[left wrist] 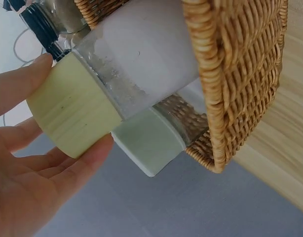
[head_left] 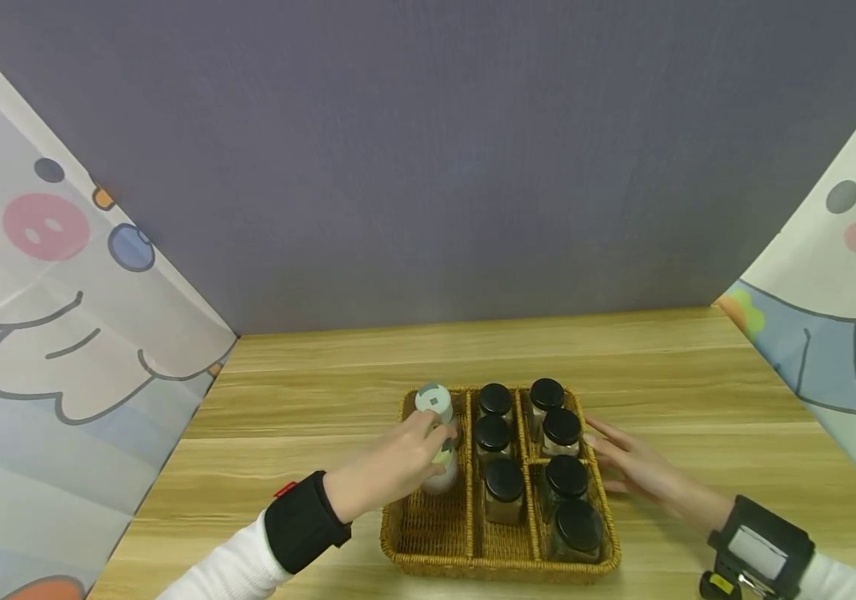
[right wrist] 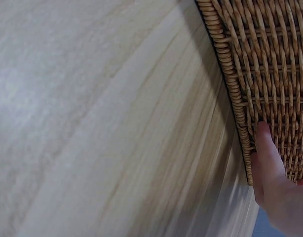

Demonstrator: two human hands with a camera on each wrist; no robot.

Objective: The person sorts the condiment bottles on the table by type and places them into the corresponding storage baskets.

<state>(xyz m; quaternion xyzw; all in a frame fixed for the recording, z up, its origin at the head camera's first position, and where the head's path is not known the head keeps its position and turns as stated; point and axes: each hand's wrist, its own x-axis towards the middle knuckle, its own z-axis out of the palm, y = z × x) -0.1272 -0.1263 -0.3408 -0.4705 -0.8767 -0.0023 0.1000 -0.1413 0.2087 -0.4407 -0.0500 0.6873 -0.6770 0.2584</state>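
My left hand (head_left: 397,465) pinches the yellow-green lid (left wrist: 75,106) of a clear jar with white contents (left wrist: 146,49). The jar stands in the left compartment of a divided wicker basket (head_left: 503,570). Behind it in that compartment is another jar with a pale green lid (head_left: 433,400), partly hidden by the left hand in the head view. At the basket's right outer side, my right hand (head_left: 633,463) touches the woven wall (right wrist: 270,74) with its fingers extended. In the right wrist view part of that hand lies outside the frame.
Several black-lidded jars (head_left: 504,481) fill parts of the middle and right compartments. The basket sits on a wood-grain table (head_left: 285,400). A grey panel (head_left: 428,167) rises behind, with cartoon-printed sheets (head_left: 45,308) on both sides.
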